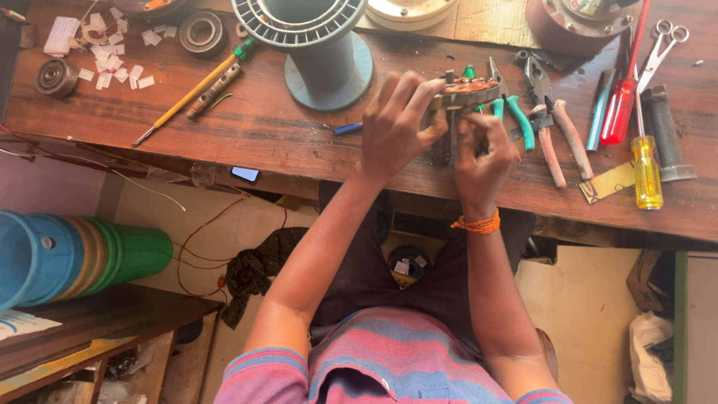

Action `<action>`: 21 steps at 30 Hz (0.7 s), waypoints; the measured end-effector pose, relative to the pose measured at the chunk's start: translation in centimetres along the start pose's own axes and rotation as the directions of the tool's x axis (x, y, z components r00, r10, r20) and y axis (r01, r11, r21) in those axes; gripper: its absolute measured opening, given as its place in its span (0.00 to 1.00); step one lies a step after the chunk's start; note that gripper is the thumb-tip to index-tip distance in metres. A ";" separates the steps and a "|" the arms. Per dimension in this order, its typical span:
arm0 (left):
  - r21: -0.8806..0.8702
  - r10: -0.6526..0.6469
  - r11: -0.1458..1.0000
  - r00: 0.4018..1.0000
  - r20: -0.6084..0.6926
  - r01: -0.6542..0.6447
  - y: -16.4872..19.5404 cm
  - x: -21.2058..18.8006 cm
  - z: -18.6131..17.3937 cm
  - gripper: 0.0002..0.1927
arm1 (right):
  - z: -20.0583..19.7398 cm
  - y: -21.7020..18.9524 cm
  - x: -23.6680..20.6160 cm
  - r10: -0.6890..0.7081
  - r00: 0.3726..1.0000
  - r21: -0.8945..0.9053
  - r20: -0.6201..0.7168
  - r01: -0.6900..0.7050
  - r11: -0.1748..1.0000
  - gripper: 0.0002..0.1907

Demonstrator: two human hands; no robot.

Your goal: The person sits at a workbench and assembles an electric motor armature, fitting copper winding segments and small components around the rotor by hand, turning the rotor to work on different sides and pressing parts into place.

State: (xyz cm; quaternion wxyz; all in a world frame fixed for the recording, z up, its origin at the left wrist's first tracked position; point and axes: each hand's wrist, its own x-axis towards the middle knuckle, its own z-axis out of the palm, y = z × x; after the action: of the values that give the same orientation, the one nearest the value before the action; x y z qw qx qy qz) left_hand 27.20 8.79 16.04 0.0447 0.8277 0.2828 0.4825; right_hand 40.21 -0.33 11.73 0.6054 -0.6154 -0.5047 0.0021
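Nearest the camera was the person's striped pink-and-blue shirt, and from it both bare forearms reached forward to the wooden bench. The left hand was clenched around a small round motor stator with coppery windings, its fingers curled over the near rim and holding the part on edge just above the bench. The right hand, with an orange thread band at the wrist, was pinched shut at the stator's lower edge; it seemed to grip a thin wire or tool there, though the view was too crowded to tell which. Just right of those fingers lay green-handled pliers, partly under the stator, and beside them brown-handled pliers. Further right sat a red-handled screwdriver, a yellow-handled screwdriver and scissors. Left of the left-hand fingers stood a grey plastic spool, near but apart, with a blue pen peeping out between spool and hand. Well off to the left lay a yellow-shafted screwdriver, two steel bearings and scattered white paper scraps.
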 end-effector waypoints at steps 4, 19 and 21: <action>-0.043 0.095 0.995 0.995 0.033 -0.093 0.3 1.1 1.0 0.18 | -1.9 0.8 0.5 -0.132 0.988 -0.109 -0.086 0.122 0.987 0.03; -0.348 0.209 0.928 0.960 0.188 -0.134 -4.1 2.9 -0.1 0.21 | -13.5 4.6 -0.1 0.341 0.937 0.241 -0.077 -0.314 0.918 0.07; -0.314 0.146 0.945 0.976 0.163 -0.089 -4.3 2.7 -1.7 0.25 | -13.8 4.0 -0.5 0.329 0.944 0.208 0.008 -0.323 0.923 0.08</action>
State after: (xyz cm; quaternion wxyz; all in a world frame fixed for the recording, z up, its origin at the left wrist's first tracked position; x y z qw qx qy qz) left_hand 24.98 13.42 17.52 0.1690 0.8674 0.1495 0.4436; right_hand 50.96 -9.91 12.12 0.6640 -0.6244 -0.3842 0.1470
